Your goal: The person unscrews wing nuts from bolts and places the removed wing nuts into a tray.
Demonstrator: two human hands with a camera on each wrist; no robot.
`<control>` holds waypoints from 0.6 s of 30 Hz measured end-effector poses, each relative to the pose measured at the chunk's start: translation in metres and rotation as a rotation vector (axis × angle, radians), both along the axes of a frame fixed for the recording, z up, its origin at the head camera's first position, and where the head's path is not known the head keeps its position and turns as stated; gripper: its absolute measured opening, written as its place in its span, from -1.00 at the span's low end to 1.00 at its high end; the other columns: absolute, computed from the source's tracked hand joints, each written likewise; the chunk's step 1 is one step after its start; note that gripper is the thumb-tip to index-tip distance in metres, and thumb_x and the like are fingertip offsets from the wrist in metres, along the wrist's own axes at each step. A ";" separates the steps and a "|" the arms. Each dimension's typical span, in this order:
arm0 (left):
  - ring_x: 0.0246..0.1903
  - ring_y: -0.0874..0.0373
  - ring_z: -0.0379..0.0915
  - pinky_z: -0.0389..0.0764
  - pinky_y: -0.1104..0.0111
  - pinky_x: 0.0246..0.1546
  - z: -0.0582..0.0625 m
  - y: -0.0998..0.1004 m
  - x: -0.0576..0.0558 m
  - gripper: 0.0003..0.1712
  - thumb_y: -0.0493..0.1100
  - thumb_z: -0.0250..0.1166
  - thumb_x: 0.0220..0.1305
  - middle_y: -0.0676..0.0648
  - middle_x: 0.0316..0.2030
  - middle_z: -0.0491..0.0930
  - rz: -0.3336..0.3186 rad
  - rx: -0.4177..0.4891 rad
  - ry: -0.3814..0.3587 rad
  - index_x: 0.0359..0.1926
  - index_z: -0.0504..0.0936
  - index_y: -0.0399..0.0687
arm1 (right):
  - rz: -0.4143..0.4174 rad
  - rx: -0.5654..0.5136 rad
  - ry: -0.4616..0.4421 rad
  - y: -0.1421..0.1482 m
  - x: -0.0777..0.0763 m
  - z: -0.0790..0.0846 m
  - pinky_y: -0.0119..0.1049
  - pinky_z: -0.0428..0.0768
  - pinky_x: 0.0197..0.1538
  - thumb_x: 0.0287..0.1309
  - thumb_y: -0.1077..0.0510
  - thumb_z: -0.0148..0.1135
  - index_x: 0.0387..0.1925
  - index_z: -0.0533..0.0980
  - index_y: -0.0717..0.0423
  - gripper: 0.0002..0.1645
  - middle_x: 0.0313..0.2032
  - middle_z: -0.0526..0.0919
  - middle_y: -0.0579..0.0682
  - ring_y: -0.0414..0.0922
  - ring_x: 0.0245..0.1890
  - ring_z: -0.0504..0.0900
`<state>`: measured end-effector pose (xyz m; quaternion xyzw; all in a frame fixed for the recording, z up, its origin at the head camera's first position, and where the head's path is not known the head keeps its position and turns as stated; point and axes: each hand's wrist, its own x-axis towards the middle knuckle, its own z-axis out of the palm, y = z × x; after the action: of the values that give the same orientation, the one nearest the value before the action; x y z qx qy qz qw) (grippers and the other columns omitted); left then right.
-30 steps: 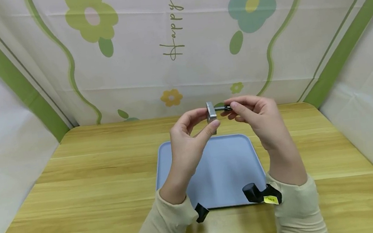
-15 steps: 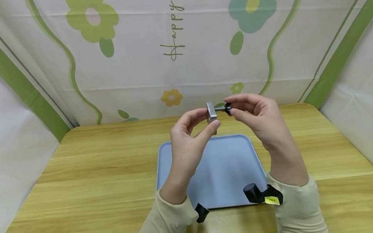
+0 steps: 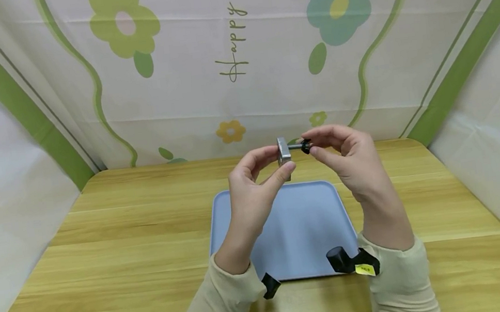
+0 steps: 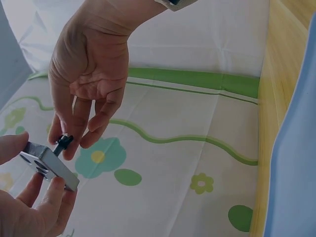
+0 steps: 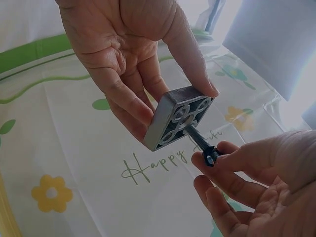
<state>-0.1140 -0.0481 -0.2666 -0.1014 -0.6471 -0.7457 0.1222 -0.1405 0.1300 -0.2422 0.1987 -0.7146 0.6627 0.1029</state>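
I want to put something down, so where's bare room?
On the table between the blue tray and left curtain, or the right sleeve and right curtain. The tray's visible middle, too. Crowded: between left hand and right hand, around metal block and bolt.

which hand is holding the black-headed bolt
The right hand: it pinches the threaded bolt by its black head, while the left hand grips the square metal block.

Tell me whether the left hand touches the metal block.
Touching: in the right wrist view, the left hand pinches the metal block between thumb and fingers.
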 end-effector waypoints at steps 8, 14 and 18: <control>0.08 0.14 0.55 0.71 0.33 0.00 0.000 0.000 0.000 -0.62 -0.29 0.46 0.16 -0.13 0.01 0.63 0.013 -0.007 -0.003 0.02 0.63 -0.22 | -0.080 -0.165 -0.011 0.002 0.003 0.003 -0.45 0.59 -0.30 0.29 0.34 0.22 -0.21 0.69 0.10 -0.83 -0.43 0.73 -0.12 -0.21 -0.35 0.67; 0.09 0.14 0.54 0.71 0.33 0.00 0.000 0.000 0.000 -0.61 -0.28 0.46 0.17 -0.12 0.01 0.63 0.016 -0.016 -0.006 0.02 0.63 -0.22 | -0.041 -0.110 -0.029 0.002 0.004 0.004 -0.42 0.56 -0.36 0.32 0.33 0.19 -0.23 0.69 0.08 -0.82 -0.55 0.69 -0.10 -0.19 -0.46 0.65; 0.10 0.13 0.54 0.71 0.33 0.00 0.000 0.000 -0.001 -0.61 -0.28 0.45 0.17 -0.12 0.01 0.63 0.016 -0.016 -0.004 0.03 0.63 -0.22 | -0.009 -0.033 -0.056 0.002 0.004 0.004 -0.40 0.56 -0.33 0.36 0.27 0.17 -0.18 0.66 0.06 -0.84 -0.54 0.70 -0.14 -0.18 -0.46 0.62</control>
<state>-0.1145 -0.0482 -0.2668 -0.0957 -0.6540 -0.7397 0.1259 -0.1363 0.1325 -0.2378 0.1750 -0.7071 0.6793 0.0892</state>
